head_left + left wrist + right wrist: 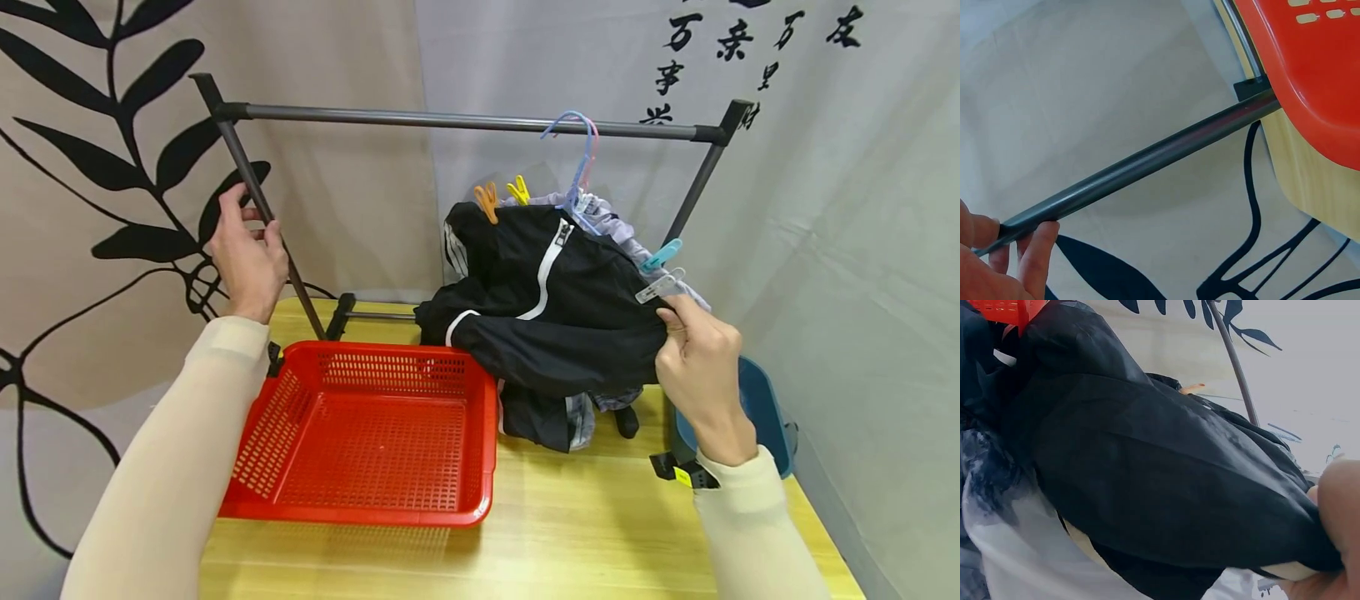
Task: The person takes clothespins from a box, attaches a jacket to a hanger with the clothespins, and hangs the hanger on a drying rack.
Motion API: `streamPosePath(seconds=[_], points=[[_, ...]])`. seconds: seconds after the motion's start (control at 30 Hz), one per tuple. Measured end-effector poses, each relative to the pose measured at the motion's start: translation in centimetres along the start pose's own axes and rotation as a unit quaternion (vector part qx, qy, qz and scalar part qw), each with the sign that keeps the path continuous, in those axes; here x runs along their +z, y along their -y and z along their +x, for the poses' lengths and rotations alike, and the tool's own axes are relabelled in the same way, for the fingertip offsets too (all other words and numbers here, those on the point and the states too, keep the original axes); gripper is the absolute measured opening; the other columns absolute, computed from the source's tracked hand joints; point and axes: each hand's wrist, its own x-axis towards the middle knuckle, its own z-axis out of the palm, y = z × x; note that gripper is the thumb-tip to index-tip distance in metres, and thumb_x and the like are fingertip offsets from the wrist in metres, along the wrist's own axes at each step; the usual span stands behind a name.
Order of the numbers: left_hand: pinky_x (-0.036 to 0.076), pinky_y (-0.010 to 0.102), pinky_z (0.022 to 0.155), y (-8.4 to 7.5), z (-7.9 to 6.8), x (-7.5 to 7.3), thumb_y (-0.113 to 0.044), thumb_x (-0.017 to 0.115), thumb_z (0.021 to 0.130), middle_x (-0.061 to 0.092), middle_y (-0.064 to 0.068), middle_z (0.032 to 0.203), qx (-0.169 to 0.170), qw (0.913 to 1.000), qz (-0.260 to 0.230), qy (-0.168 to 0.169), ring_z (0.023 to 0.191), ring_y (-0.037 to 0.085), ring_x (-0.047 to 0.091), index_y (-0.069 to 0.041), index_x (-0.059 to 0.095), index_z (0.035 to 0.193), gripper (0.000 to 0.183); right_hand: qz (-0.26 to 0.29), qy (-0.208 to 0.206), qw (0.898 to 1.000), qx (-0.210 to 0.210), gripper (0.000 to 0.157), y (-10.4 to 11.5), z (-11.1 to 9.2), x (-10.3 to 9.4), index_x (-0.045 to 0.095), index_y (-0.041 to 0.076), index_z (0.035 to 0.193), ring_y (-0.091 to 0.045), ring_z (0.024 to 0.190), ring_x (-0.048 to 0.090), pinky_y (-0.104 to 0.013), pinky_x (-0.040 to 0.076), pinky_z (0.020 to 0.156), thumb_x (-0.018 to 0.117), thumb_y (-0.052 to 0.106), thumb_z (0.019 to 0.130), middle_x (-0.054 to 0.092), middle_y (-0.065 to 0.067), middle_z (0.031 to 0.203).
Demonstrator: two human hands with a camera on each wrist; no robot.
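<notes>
My left hand (251,267) grips the left upright pole (247,171) of a dark metal clothes rack. In the left wrist view, fingers (1040,256) lie on both sides of that pole. My right hand (705,375) pinches the right edge of a black jacket (510,267) with a white zipper, pulling its cloth out sideways. The jacket hangs on a blue hanger (583,167) from the top bar. Orange (487,202) and yellow clothespins (519,191) sit at its left shoulder; a turquoise clothespin (662,255) and a white clothespin (657,288) are just above my right hand.
A red plastic basket (486,467) stands on the wooden table (585,533), left of the jacket. Behind the jacket hangs a pale lavender garment (618,229) near a pink hanger (595,150). A blue bin (757,400) stands at the right beyond my right wrist.
</notes>
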Motion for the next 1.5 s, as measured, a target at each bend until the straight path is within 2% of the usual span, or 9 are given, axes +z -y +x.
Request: streamPosePath(seconds=[0.17, 0.27, 0.43, 0.57, 0.83, 1.1, 1.23, 1.37, 1.5], points=[[0.064, 0.055, 0.116, 0.0, 0.1, -0.1, -0.019, 0.062, 0.121, 0.069, 0.011, 0.157, -0.006, 1.0, 0.003, 0.0, 0.13, 0.032, 0.076, -0.037, 0.044, 0.175, 0.06, 0.001, 0.005, 1.0, -0.002, 0.024, 0.4, 1.2, 0.9, 0.077, -0.01, 0.112, -0.034, 0.065, 0.063, -0.02, 0.04, 0.071, 0.056, 0.001, 0.119, 0.079, -0.027, 0.091], [0.065, 0.056, 0.115, 0.0, 0.1, -0.1, -0.019, 0.062, 0.121, 0.07, 0.012, 0.156, -0.004, 1.0, 0.003, 0.0, 0.129, 0.032, 0.076, -0.036, 0.044, 0.175, 0.06, -0.001, 0.004, 1.0, -0.004, 0.025, 0.5, 2.0, 1.7, 0.075, -0.01, 0.112, -0.039, 0.071, 0.068, -0.031, 0.046, 0.072, 0.055, 0.002, 0.119, 0.079, -0.028, 0.093], [0.065, 0.057, 0.112, 0.1, 0.2, 0.0, -0.018, 0.062, 0.121, 0.07, 0.012, 0.155, -0.002, 1.0, 0.006, -0.005, 0.128, 0.032, 0.078, -0.038, 0.045, 0.174, 0.059, -0.001, -0.003, 1.0, -0.014, 0.025, 1.2, 3.4, 3.1, 0.073, -0.011, 0.108, -0.045, 0.07, 0.07, -0.051, 0.054, 0.067, 0.054, 0.001, 0.118, 0.074, -0.028, 0.082], [0.066, 0.055, 0.112, 0.1, 0.1, 0.1, -0.019, 0.061, 0.121, 0.071, 0.011, 0.154, 0.0, 1.0, 0.007, -0.005, 0.128, 0.032, 0.079, -0.04, 0.045, 0.173, 0.059, 0.004, -0.005, 1.0, -0.017, 0.023, 1.8, 4.3, 4.3, 0.072, -0.011, 0.107, -0.049, 0.074, 0.075, -0.06, 0.059, 0.069, 0.054, -0.001, 0.117, 0.075, -0.03, 0.084], [0.066, 0.056, 0.111, 0.0, 0.0, 0.0, -0.016, 0.062, 0.12, 0.071, 0.012, 0.151, 0.0, 1.0, 0.002, -0.008, 0.127, 0.032, 0.08, -0.042, 0.047, 0.172, 0.059, 0.029, 0.018, 0.999, -0.015, 0.018, 2.5, 5.0, 6.9, 0.072, -0.01, 0.109, -0.05, 0.09, 0.082, -0.062, 0.066, 0.083, 0.054, -0.009, 0.112, 0.079, -0.03, 0.094], [0.065, 0.055, 0.113, -0.2, 0.0, 0.0, -0.02, 0.062, 0.121, 0.07, 0.011, 0.154, -0.008, 1.0, 0.001, 0.0, 0.129, 0.032, 0.079, -0.04, 0.045, 0.174, 0.059, 0.033, 0.032, 0.999, -0.017, 0.022, 0.5, 3.5, 9.3, 0.073, -0.006, 0.108, -0.049, 0.089, 0.081, -0.056, 0.065, 0.079, 0.051, -0.003, 0.112, 0.08, -0.026, 0.094], [0.065, 0.055, 0.114, -0.2, 0.1, 0.0, -0.019, 0.063, 0.121, 0.071, 0.011, 0.154, -0.009, 1.0, -0.002, -0.003, 0.128, 0.032, 0.079, -0.04, 0.046, 0.173, 0.059, 0.041, 0.048, 0.998, -0.029, 0.019, 1.1, 3.1, 8.7, 0.073, -0.008, 0.112, -0.049, 0.085, 0.08, -0.061, 0.063, 0.077, 0.056, 0.001, 0.117, 0.079, -0.027, 0.094], [0.066, 0.054, 0.114, -0.1, 0.1, 0.1, -0.02, 0.063, 0.121, 0.071, 0.01, 0.155, -0.012, 0.9999, 0.001, -0.004, 0.128, 0.032, 0.079, -0.043, 0.045, 0.173, 0.059, 0.03, 0.068, 0.997, -0.022, 0.019, 1.7, 2.7, 8.0, 0.072, -0.008, 0.116, -0.046, 0.081, 0.076, -0.06, 0.062, 0.074, 0.06, 0.006, 0.119, 0.076, -0.026, 0.092], [0.066, 0.052, 0.115, -0.1, 0.1, 0.0, -0.022, 0.062, 0.121, 0.07, 0.009, 0.156, -0.017, 0.9999, 0.005, -0.001, 0.13, 0.031, 0.079, -0.045, 0.044, 0.173, 0.06, 0.02, 0.083, 0.996, -0.008, 0.022, 2.1, 2.4, 7.3, 0.073, -0.007, 0.121, -0.046, 0.088, 0.078, -0.059, 0.065, 0.081, 0.062, 0.011, 0.12, 0.077, -0.025, 0.098]])
